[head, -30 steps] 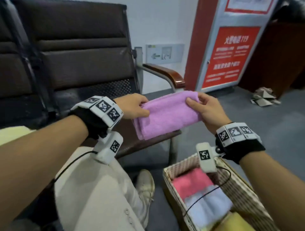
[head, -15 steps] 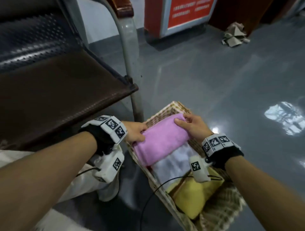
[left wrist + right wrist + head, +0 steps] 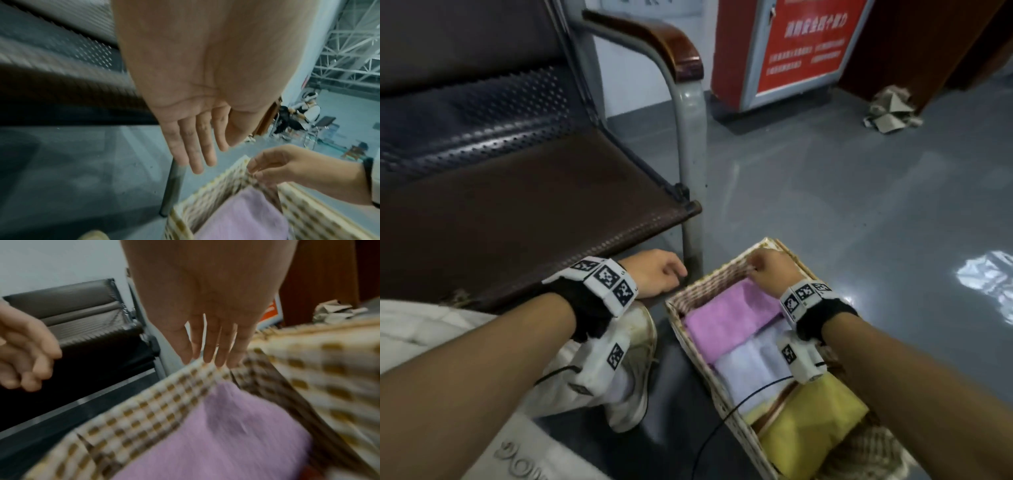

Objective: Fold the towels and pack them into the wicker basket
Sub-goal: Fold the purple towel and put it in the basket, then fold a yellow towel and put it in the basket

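The wicker basket [image 3: 687,346] stands on the floor at lower right. A folded pink towel [image 3: 729,318] lies at its far end, a white towel [image 3: 753,370] in the middle and a yellow towel [image 3: 811,421] nearest me. My right hand [image 3: 768,270] is at the far corner, fingers outside and thumb inside, pinching the basket rim [image 3: 244,164] just above the pink towel [image 3: 226,434]. My left hand [image 3: 657,275] hangs left of the basket by the chair leg, fingers [image 3: 197,154] straight and holding nothing.
A brown chair seat [image 3: 534,212] with a grey metal leg [image 3: 691,205] stands just left of the basket. My white shoe [image 3: 633,359] is beside the basket's left wall. A red sign cabinet [image 3: 791,51] and crumpled cardboard [image 3: 890,109] are far back on the grey floor.
Both hands carried the pink towel from over the chair seat down into the basket's far end and let it go. The left hand drew away left; the right moved to the rim.
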Available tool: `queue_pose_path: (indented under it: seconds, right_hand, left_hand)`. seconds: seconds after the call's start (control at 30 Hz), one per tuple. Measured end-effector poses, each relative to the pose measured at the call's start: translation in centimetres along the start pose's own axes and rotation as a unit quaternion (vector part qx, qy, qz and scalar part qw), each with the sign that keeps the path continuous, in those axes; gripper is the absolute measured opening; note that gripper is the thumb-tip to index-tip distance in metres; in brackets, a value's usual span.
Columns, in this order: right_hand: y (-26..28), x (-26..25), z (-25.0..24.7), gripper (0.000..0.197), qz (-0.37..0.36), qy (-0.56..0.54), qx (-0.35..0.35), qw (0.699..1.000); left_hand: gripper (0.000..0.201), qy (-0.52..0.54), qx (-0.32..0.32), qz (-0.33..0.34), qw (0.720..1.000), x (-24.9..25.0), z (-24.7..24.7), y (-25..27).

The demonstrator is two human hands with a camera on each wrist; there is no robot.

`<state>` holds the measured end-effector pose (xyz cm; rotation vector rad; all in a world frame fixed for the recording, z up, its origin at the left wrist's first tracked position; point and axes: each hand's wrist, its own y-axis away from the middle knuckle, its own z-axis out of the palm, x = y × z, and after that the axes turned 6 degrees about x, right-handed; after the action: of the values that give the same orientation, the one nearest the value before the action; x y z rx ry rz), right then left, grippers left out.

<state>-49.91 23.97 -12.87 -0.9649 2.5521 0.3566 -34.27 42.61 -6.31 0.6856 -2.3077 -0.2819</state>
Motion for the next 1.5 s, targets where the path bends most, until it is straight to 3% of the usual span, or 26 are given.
queue_pose_path:
  seconds: [0.17, 0.4, 0.53, 0.7, 0.93, 1.03, 1.13, 1.37, 1.5]
  right_hand:
    - [1.0, -9.1, -4.8, 0.023, -0.128, 0.006, -0.019, 0.992]
    - [2.4, -26.4, -9.7, 0.014, -0.312, 0.020, -0.007, 0.950]
    - [3.0, -37.2, -9.0, 0.013, -0.405, 0.046, -0.034, 0.913]
    - [4.0, -48.7, -4.4, 0.016, -0.489, 0.078, -0.084, 0.865]
    - [5.6, -60.8, 7.0, 0.020, -0.566, 0.128, -0.184, 0.794]
    - [5.7, -64.7, 12.6, 0.020, -0.573, 0.131, -0.211, 0.781]
    - [5.4, -67.5, 18.1, 0.028, -0.559, 0.141, -0.216, 0.788]
    - [3.9, -69.8, 26.2, 0.071, -0.447, 0.171, -0.186, 0.858]
    - [3.6, -69.1, 26.7, 0.041, -0.451, 0.165, -0.177, 0.859]
  left_hand:
    - [0.014, 0.112, 0.126, 0.015, 0.986, 0.2, -6.9, 6.0]
    - [0.018, 0.226, 0.306, 0.005, 0.925, -1.7, -17.6, 16.9]
    - [0.019, 0.238, 0.383, -0.034, 0.892, -6.5, -21.5, 22.5]
    - [0.014, 0.258, 0.447, -0.113, 0.849, -15.8, -23.5, 28.0]
    - [0.015, 0.245, 0.453, -0.250, 0.820, -30.6, -23.0, 33.2]
    - [0.013, 0.218, 0.445, -0.313, 0.810, -35.9, -22.5, 34.3]
    - [0.013, 0.205, 0.447, -0.350, 0.797, -40.0, -21.8, 34.6]
    - [0.017, 0.123, 0.383, -0.375, 0.835, -44.1, -21.2, 34.0]
    - [0.019, 0.104, 0.360, -0.378, 0.846, -44.4, -20.9, 34.2]
